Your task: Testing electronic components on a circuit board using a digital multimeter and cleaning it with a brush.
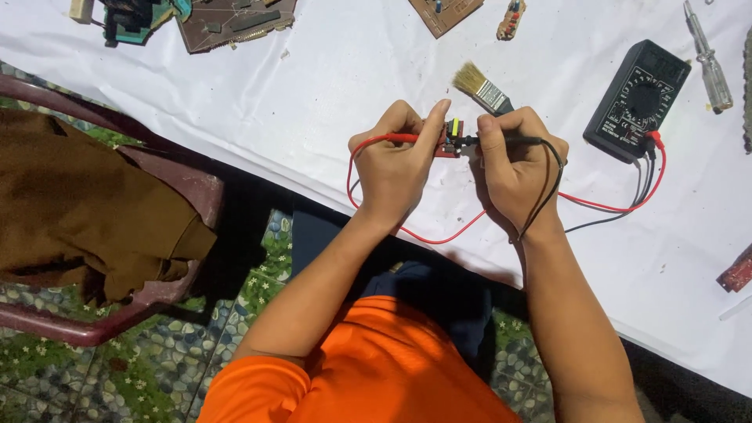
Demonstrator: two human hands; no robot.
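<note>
My left hand (395,160) grips a red test probe, its tip against a small red circuit board (452,138) held between my two hands over the white table (329,86). In my right hand (515,164) is a black test probe, pointed at the same board from the right. Red and black leads (603,206) loop across the table to a black multimeter (638,99) at the right. A paintbrush (482,88) lies just behind my hands.
Brown circuit boards (235,22) lie at the table's far edge, a screwdriver (708,59) at the far right, a red piece (736,272) at the right edge. A maroon plastic chair (168,176) with brown cloth stands at my left.
</note>
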